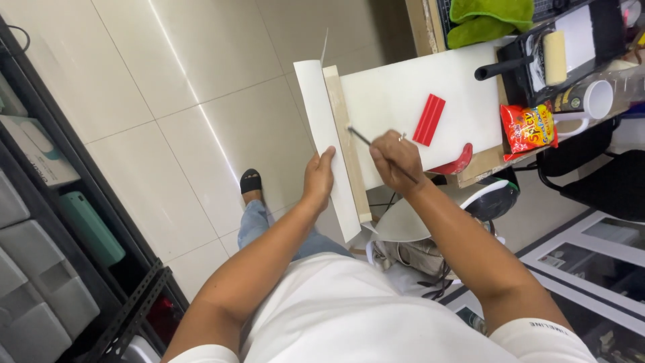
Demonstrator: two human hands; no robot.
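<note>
brush (363,138) pinched in the right hand (396,160), tip on the board's (403,101) wooden edge; left hand (318,178) curled, gripping the white sheet (322,128). at 2 o'clock, a tray (591,40) holds a roller (555,56).

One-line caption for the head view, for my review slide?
Left hand steadies a white board's peeled film edge while right hand brushes its exposed wooden edge.

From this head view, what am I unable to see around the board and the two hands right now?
- Brush tip: too small to tell if it carries glue or paint.
- Right hand: its fingers hide the grip on the brush handle.
- Left hand: the white sheet hides its fingertips.
- White board: its underside faces away from the camera.
- Paint tray: cut off by the top edge.
</note>
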